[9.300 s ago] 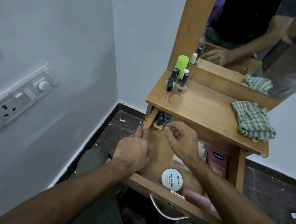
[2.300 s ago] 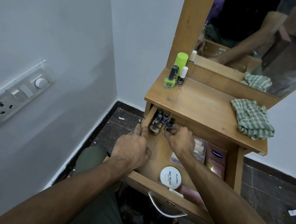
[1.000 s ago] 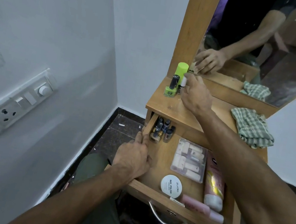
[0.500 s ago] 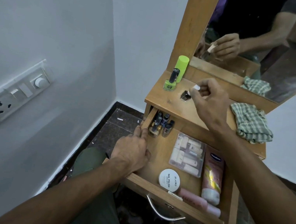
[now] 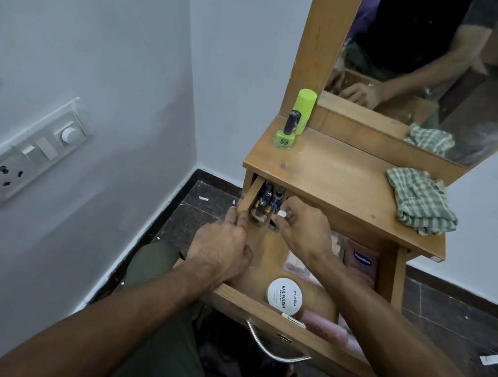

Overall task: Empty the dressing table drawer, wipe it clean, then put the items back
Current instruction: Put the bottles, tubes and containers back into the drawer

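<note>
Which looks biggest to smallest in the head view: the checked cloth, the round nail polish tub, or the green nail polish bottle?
1. Checked cloth, clearly largest.
2. Round nail polish tub.
3. Green nail polish bottle; it stands farther from the camera, so ranks 2 and 3 are unsure.

Pink tube half-hidden by forearm

wooden tabletop with green polish bottle, lime tube, checked cloth

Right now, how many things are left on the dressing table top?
3: a green nail polish bottle and a tall green container at the back left, by the mirror frame, and a checked cloth on the right side.
</note>
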